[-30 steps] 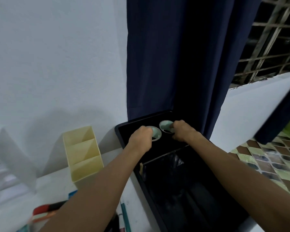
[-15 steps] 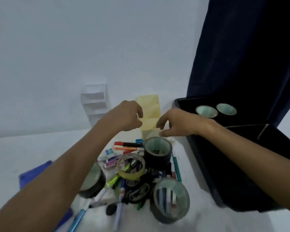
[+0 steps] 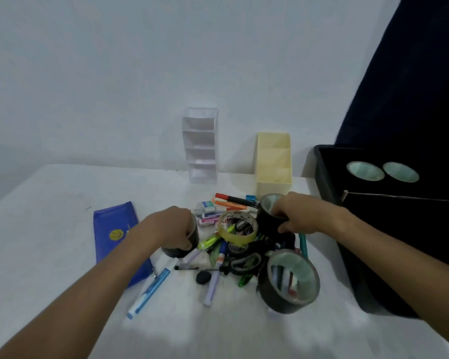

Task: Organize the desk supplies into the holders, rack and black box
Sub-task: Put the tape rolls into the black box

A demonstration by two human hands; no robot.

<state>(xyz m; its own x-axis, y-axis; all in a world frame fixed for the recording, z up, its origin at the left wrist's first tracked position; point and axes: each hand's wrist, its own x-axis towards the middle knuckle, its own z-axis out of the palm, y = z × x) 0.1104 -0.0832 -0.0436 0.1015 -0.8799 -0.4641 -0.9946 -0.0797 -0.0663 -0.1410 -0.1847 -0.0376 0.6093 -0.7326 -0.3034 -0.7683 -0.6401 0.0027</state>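
Observation:
A heap of pens, markers, erasers and tape rolls lies in the middle of the white table (image 3: 62, 203). My left hand (image 3: 175, 229) grips a black tape roll (image 3: 178, 251) at the heap's left side. My right hand (image 3: 293, 213) grips another black tape roll (image 3: 266, 216) at the heap's back right. A clear yellowish tape roll (image 3: 237, 230) lies between them, and a large black roll (image 3: 288, 281) stands at the front. The black box (image 3: 329, 177) on the right holds two tape rolls (image 3: 364, 171) at its far end.
A clear tiered rack (image 3: 200, 149) and a cream compartment holder (image 3: 274, 161) stand against the white wall. A blue pouch (image 3: 112, 229) lies left of the heap. A dark blue curtain (image 3: 412, 86) hangs behind the black box.
Both hands left the two tape rolls in the black box, came back over the heap and each closed on a black tape roll. The view swung left and down.

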